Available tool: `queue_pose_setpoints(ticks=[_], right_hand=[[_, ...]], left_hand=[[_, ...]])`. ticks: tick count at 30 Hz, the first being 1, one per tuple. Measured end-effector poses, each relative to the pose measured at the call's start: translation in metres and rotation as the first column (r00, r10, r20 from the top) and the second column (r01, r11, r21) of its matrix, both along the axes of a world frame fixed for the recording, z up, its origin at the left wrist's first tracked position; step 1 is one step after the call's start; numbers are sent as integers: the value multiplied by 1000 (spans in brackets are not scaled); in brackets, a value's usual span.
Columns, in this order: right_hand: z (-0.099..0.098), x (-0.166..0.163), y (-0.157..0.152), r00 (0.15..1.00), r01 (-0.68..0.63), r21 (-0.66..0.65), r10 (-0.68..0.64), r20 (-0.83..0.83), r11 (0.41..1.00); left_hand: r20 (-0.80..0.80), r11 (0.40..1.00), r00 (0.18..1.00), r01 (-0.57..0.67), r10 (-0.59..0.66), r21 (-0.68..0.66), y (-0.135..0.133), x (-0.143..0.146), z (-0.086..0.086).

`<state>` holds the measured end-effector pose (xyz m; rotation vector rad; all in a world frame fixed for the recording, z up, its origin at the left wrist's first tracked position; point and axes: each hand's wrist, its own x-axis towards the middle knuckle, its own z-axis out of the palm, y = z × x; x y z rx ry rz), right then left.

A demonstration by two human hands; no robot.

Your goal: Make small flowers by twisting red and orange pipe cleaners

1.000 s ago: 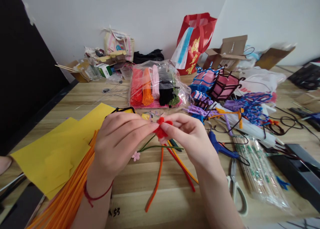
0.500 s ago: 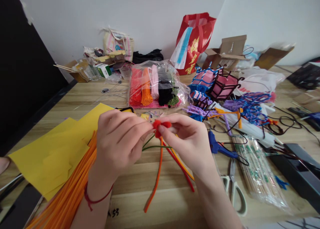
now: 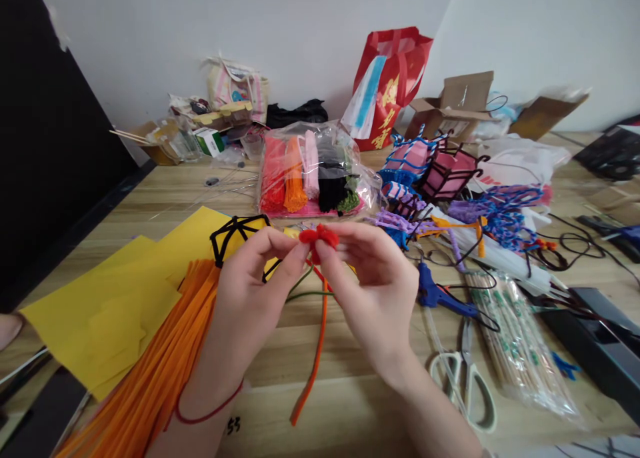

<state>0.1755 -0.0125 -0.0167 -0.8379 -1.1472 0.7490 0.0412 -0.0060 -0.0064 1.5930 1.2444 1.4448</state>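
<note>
Between my two hands is a small red pipe-cleaner flower [image 3: 318, 235] with bent, fuzzy petals. My left hand [image 3: 260, 278] pinches its left side with thumb and forefinger. From the right, my right hand [image 3: 373, 285] pinches it with the thumb on its front. Below the flower, an orange pipe cleaner [image 3: 319, 358] lies on the table, and a green pipe cleaner [image 3: 303, 296] crosses near its top. My right hand partly covers red and yellow ones there. A black pipe-cleaner frame [image 3: 235, 231] shows behind my left hand.
Orange pipe cleaners [image 3: 145, 365] and yellow sheets [image 3: 90, 311] lie left. Bagged pipe cleaners [image 3: 310, 171] sit behind my hands. On the right are a blue glue gun [image 3: 440, 295], scissors [image 3: 466, 378], wrapped sticks [image 3: 517, 345] and pink lanterns [image 3: 447, 171]. A red bag [image 3: 395, 85] stands at the back.
My left hand has turned, so its thumb now shows on the flower. The flower has risen slightly and been turned. More of the black frame is visible.
</note>
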Motion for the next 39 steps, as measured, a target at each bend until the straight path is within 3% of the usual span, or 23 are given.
queue_pose_setpoints(ticks=[3,6,9,14,19,26,28,31,34,36,39], right_hand=[[4,9,7,992,-93,-168,77,-100,981],[7,18,11,983,-146,-234,115,-143,961],[8,20,11,980,-158,-245,121,-160,956],[9,13,4,992,-113,-193,99,-80,975],[5,3,-2,999,44,-18,-44,-8,999],[-5,-6,1,984,178,223,-168,-61,958],[-3,-5,2,984,173,182,-160,-80,968],[3,1,5,994,72,-20,-73,-83,997],[7,8,9,992,-56,-175,35,-122,983],[7,12,10,988,-107,-231,77,-136,967],[8,14,11,982,-161,-276,126,-142,947]], left_hand=[[-109,996,990,83,-84,-19,2,-11,6],[-175,993,984,37,-18,109,1,-19,7],[-247,976,966,-18,73,216,-1,-20,6],[-330,950,942,43,65,310,-3,-7,3],[-210,969,975,-20,73,244,-8,7,-3],[53,999,998,31,-34,44,-8,10,-5],[24,998,998,60,-61,31,-6,6,-3],[-169,992,984,71,-53,106,-2,-6,0],[-387,925,917,55,102,375,2,-19,3],[-518,815,835,162,188,556,5,-27,3],[-622,687,714,276,322,672,8,-33,3]])
